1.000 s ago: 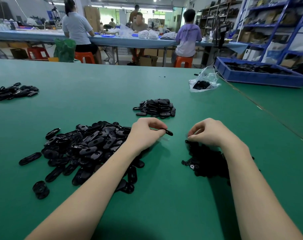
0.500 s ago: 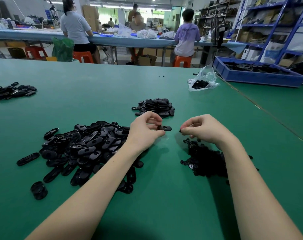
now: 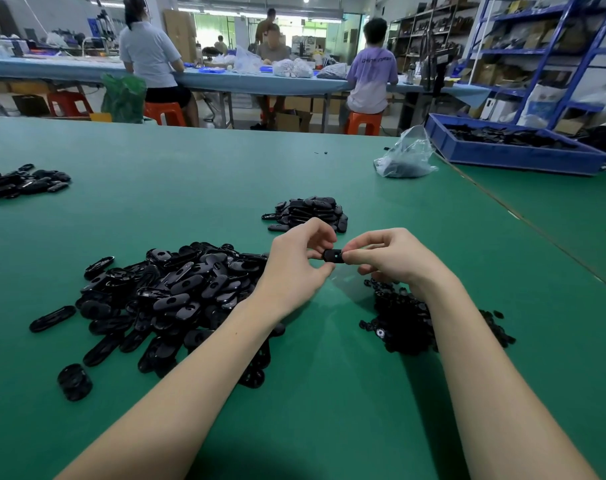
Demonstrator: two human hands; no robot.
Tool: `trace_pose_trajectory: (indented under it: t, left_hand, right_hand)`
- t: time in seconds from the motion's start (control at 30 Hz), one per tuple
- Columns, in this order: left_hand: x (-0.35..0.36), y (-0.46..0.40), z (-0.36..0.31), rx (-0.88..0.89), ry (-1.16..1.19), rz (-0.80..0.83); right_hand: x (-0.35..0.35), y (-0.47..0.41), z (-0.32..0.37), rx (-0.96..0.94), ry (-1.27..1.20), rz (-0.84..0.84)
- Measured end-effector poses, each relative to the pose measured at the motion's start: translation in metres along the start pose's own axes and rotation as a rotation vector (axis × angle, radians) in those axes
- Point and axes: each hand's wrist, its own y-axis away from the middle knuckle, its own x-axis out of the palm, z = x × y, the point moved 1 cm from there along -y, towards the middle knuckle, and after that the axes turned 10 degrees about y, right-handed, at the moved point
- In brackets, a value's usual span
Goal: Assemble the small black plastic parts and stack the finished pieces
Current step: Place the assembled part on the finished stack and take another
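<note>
Both hands meet just in front of the finished stack (image 3: 308, 211): left hand (image 3: 299, 263) and right hand (image 3: 389, 256) pinch one black part (image 3: 333, 255) between fingertips, raised off the surface (image 3: 190, 174), probably for fitting.

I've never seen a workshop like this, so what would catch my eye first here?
Two bare hands meet mid-table: the left hand and right hand pinch one small black part between them. A big heap of oval black pieces lies to the left, and a neater stack sits just beyond the hands.
</note>
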Motion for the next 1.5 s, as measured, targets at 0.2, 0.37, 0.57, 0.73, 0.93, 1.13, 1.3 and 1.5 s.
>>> trace_pose_trajectory:
  t: [0.2, 0.37, 0.57, 0.73, 0.93, 1.13, 1.3, 1.5]
  left_hand:
    - [0.001, -0.001, -0.001, 0.07, -0.06, 0.032]
    - [0.001, -0.001, 0.0, 0.083, -0.072, 0.054]
    - [0.001, -0.001, -0.001, 0.069, -0.038, 0.081]
    - [-0.001, 0.001, -0.001, -0.024, 0.099, 0.061]
    - [-0.007, -0.003, -0.003, -0.203, 0.327, 0.045]
    - [-0.003, -0.003, -0.001, -0.535, 0.671, 0.089]
    - [-0.003, -0.005, -0.003, -0.577, 0.768, 0.083]
    - [-0.003, -0.004, -0.003, -0.598, 0.77, 0.04]
  right_hand:
    - [-0.001, -0.001, 0.001, -0.007, 0.018, 0.004]
    - [-0.001, -0.003, 0.001, -0.016, 0.027, 0.015]
    - [0.0, -0.004, 0.0, -0.032, 0.054, -0.008]
    - [0.002, -0.002, -0.01, 0.018, -0.078, 0.027]
    - [0.005, 0.0, -0.01, 0.046, -0.264, 0.087]
    - [0.006, 0.001, -0.006, -0.016, -0.277, 0.089]
    - [0.003, 0.001, -0.006, -0.025, -0.295, 0.146]
    - [0.003, 0.001, -0.006, -0.053, -0.252, 0.138]
